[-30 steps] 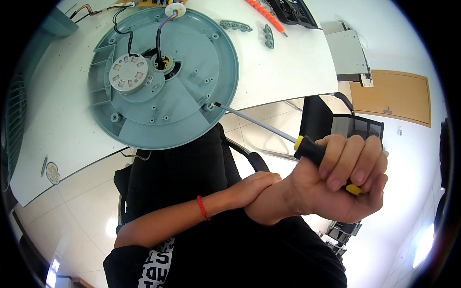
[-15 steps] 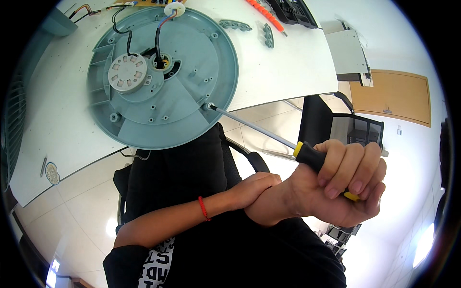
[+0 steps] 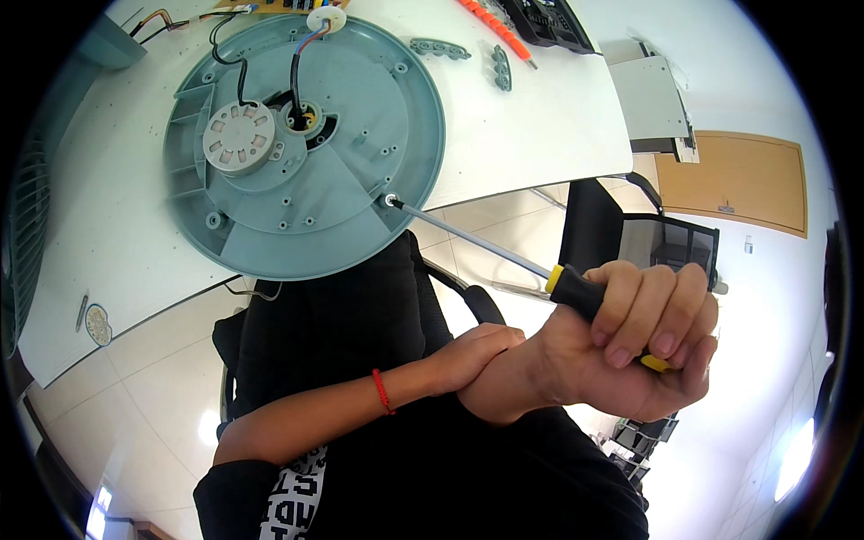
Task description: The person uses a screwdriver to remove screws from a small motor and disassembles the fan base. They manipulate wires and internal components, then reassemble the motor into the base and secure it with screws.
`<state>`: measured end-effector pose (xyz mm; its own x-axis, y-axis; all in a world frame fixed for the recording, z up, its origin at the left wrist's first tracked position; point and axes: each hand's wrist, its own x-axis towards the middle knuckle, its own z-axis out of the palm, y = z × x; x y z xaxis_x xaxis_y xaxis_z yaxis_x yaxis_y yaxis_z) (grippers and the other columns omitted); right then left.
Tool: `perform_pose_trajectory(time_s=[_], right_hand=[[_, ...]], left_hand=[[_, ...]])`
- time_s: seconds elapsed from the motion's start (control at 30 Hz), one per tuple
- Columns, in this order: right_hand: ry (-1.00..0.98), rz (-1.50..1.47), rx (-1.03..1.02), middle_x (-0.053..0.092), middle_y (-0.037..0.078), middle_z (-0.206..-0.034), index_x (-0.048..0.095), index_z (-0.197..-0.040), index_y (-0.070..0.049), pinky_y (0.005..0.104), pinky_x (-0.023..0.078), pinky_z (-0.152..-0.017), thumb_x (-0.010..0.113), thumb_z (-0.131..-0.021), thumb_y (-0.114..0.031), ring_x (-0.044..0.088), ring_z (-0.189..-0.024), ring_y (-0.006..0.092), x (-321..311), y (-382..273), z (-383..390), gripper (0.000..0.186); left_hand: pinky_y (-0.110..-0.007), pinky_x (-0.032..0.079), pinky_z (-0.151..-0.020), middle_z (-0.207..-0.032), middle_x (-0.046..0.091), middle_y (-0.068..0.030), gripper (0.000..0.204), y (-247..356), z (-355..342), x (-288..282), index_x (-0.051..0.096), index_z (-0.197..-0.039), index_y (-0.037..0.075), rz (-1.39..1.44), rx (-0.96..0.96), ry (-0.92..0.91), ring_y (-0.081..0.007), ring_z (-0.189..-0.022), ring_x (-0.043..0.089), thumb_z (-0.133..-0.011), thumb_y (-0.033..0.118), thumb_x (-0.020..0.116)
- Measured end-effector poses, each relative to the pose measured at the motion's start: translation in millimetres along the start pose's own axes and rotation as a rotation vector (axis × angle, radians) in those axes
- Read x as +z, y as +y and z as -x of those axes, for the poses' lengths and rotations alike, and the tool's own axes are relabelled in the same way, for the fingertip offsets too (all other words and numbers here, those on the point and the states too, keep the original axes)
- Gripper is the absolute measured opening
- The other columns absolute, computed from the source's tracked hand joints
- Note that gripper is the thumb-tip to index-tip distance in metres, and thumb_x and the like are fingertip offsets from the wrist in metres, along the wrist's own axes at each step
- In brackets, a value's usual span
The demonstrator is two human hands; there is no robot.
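My right hand (image 3: 643,346) is closed round the black and yellow handle of a screwdriver (image 3: 477,240). Its long metal shaft slants up to the left, and the tip meets a screw post near the rim of a round grey-green plastic base (image 3: 315,252). My left hand (image 3: 472,357), with a red cord bracelet at its wrist, grips my right forearm just below the wrist. On the base sits a round white slotted motor (image 3: 238,138) with black wires. Beside it, red, blue and black wires rise from a central hole to a small white disc (image 3: 326,19).
Two small grey-green plastic strips (image 3: 440,48) lie on the white table (image 3: 540,126), near an orange spiral-shafted tool (image 3: 497,31) and a black tool case (image 3: 551,22). A fan grille (image 3: 31,229) stands at the left edge. A black chair (image 3: 589,225) is beyond the table's corner.
The screwdriver and my right hand have shifted very slightly left and up. The screwdriver tip stays at the same post, and my left hand keeps its grip.
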<state>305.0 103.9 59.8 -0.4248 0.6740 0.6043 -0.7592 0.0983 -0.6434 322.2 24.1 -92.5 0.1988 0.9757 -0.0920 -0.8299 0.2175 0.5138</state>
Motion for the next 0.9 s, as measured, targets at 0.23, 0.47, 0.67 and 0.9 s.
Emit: perform_pose_trajectory(time_s=[0.23, 0.47, 0.67, 0.9], right_hand=[[-0.009, 0.031, -0.009, 0.050, 0.003, -0.071, 0.048, -0.074, -0.012, 0.0273, 0.037, -0.046, 0.051, -0.097, -0.024, 0.047, -0.047, 0.0110, 5.2, -1.1, 0.4, 0.026], [-0.125, 0.081, 0.002, 0.051, 0.005, -0.076, 0.045, -0.075, -0.013, 0.0289, 0.039, -0.048, 0.050, -0.099, -0.024, 0.050, -0.050, 0.0136, 8.8, -5.8, -2.7, 0.028], [-0.129, 0.108, 0.039, 0.051, 0.004, -0.074, 0.046, -0.073, -0.014, 0.0275, 0.040, -0.047, 0.051, -0.097, -0.024, 0.050, -0.048, 0.0117, 12.8, -6.0, -5.2, 0.027], [-0.262, 0.030, 0.033, 0.050, 0.008, -0.084, 0.044, -0.079, -0.010, 0.0335, 0.041, -0.052, 0.053, -0.104, -0.025, 0.052, -0.058, 0.0191, 1.6, -8.5, -3.9, 0.031]], left_hand=[[-0.031, 0.044, -0.081, -0.086, 0.064, -0.0045, 0.038, 0.5, -1.1, 1.8, 0.064, -0.081, 0.005, -0.014, 0.027, -0.011, -0.0124, -0.083, 0.055, -0.101, 0.028, 0.041], [-0.030, 0.044, -0.078, -0.080, 0.065, -0.0043, 0.039, 3.2, -3.1, 1.8, 0.065, -0.079, 0.004, -0.035, 0.070, -0.039, -0.0119, -0.078, 0.055, -0.099, 0.026, 0.041], [-0.030, 0.043, -0.075, -0.079, 0.064, -0.0037, 0.038, 5.1, -3.3, 5.7, 0.063, -0.077, 0.002, -0.039, 0.114, -0.013, -0.0109, -0.077, 0.054, -0.098, 0.025, 0.041], [-0.030, 0.044, -0.076, -0.082, 0.065, -0.0058, 0.037, -4.0, -7.1, -1.5, 0.063, -0.080, 0.002, -0.059, 0.136, -0.047, -0.0123, -0.079, 0.055, -0.098, 0.025, 0.041]])
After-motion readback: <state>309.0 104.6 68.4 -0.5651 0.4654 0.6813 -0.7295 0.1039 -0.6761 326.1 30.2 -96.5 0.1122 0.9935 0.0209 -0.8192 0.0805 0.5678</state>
